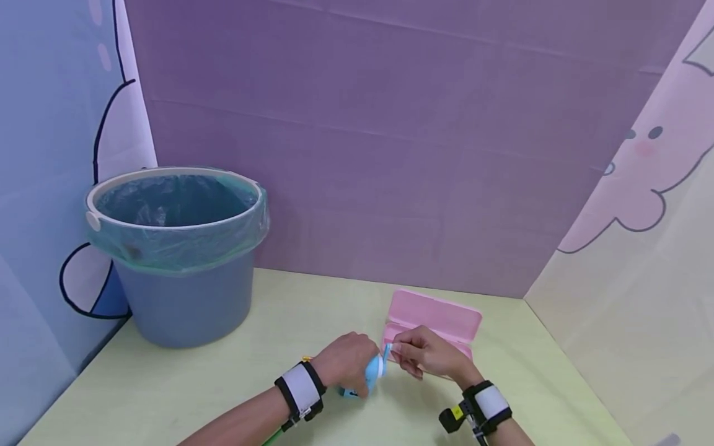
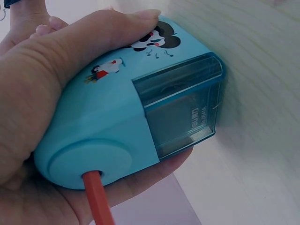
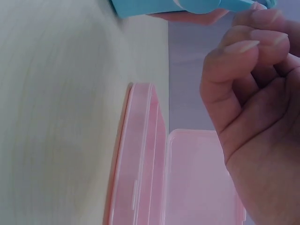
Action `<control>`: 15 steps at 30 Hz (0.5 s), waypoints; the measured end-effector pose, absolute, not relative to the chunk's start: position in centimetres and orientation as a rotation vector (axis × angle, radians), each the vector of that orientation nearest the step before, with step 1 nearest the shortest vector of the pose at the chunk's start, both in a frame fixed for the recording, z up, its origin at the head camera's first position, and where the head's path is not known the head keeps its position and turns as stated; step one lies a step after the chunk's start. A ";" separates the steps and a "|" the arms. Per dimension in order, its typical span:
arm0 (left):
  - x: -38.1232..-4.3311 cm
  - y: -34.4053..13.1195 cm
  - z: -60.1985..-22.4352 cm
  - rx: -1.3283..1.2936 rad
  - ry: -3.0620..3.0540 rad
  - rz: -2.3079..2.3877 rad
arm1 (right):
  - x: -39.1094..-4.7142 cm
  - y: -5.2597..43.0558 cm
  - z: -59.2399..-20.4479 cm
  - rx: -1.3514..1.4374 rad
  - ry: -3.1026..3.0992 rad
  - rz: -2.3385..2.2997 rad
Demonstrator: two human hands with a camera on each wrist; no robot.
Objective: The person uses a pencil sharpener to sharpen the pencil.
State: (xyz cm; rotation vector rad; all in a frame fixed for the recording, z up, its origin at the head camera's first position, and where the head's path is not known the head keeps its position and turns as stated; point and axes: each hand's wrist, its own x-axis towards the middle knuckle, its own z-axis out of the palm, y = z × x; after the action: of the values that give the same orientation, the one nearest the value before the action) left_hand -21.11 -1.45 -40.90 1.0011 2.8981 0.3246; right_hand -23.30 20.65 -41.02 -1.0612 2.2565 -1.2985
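My left hand [image 1: 347, 359] grips a light blue crank pencil sharpener [image 2: 112, 117], thumb across its printed top. A clear shavings drawer [image 2: 183, 112] forms one side of it. From the round hole at its end sticks a red pencil [image 2: 97, 197]. On the opposite end is the crank handle [image 1: 387, 354], whose tip the fingers of my right hand [image 1: 429, 354] pinch. Behind and below the right hand lies an open pink pencil case [image 1: 437, 314], its lid tilted back. The right hand hides part of the case's tray, and its contents cannot be made out.
A blue bucket [image 1: 186, 303] lined with a green plastic bag [image 1: 184, 248] stands at the back left of the pale table [image 1: 184, 390]. A purple backdrop [image 1: 362, 136] rises behind, with printed cloth walls at both sides.
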 end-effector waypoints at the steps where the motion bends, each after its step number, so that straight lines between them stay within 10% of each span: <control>1: -21.1 -1.4 -40.9 0.998 2.899 0.322 | -23.3 20.6 -41.1 -1.058 2.266 -1.299; 15: -21.1 -1.6 -40.9 1.018 2.896 0.335 | -23.8 20.4 -41.5 -0.980 2.367 -1.240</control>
State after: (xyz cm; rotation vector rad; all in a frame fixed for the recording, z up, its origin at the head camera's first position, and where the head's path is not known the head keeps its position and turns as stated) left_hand -21.05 -1.57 -40.95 1.0183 2.8957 0.3350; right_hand -23.78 20.36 -41.48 -0.9801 2.3671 -1.2403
